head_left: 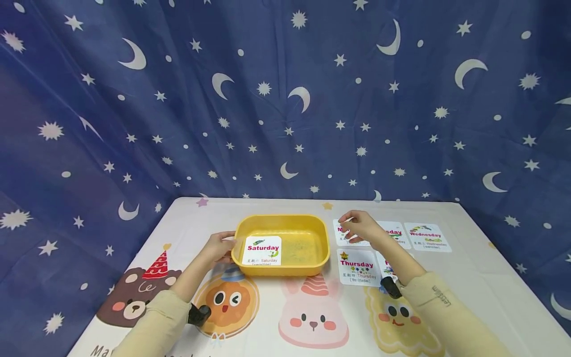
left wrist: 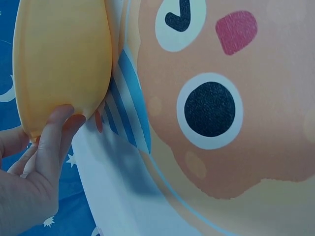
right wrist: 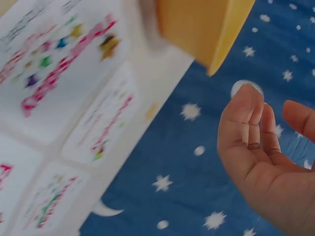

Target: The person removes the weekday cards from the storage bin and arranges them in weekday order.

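A yellow plastic basin (head_left: 285, 270) stands mid-table with a Saturday card (head_left: 263, 251) leaning inside its left part. My left hand (head_left: 220, 247) grips the basin's left end; the left wrist view shows the fingers (left wrist: 50, 137) bent against its outer wall and the thumb at the rim. Over the Monday card (head_left: 341, 237), to the right of the basin, my right hand (head_left: 363, 227) hovers with loosely bent fingers. Nothing lies between those fingers and the thumb in the right wrist view, where the hand (right wrist: 266, 157) appears beside the basin (right wrist: 192, 29).
Near the right hand lie a Thursday card (head_left: 358, 267), a Wednesday card (head_left: 428, 238), a partly covered card ending in "sday" (head_left: 397, 233) and another (head_left: 386, 265) mostly behind the forearm. A cartoon-printed cloth (head_left: 314, 317) covers the table; a starry blue curtain (head_left: 276, 99) hangs behind.
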Demonstrator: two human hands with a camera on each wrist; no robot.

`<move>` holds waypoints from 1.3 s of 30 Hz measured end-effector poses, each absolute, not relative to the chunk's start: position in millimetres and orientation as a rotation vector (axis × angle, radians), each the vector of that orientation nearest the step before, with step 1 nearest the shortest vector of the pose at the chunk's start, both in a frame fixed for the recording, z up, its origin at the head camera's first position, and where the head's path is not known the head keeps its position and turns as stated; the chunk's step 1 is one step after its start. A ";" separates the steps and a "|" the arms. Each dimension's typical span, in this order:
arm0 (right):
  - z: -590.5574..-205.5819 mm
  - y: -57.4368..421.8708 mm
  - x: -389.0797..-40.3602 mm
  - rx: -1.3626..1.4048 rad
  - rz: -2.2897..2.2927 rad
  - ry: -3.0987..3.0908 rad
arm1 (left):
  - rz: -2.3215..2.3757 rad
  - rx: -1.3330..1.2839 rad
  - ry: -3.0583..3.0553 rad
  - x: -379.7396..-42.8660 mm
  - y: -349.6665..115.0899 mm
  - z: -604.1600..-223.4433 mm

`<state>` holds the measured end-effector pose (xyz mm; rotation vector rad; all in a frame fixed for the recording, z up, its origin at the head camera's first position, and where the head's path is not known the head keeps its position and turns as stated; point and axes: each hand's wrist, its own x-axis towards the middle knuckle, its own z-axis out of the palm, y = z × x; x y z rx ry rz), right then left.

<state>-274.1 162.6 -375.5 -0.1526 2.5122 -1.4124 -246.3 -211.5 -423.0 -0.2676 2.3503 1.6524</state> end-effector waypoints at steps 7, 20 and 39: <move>-357.6 127.2 -286.6 -0.201 -1.309 2.495 | 1.670 -0.233 2.351 -247.3 -212.2 -422.4; -349.5 86.6 -309.2 -0.239 -1.070 2.399 | 1.683 -0.230 2.337 -249.0 -207.5 -421.8; -366.2 36.5 -333.5 -0.228 -0.931 2.216 | 1.665 -0.279 2.355 -246.3 -209.6 -423.9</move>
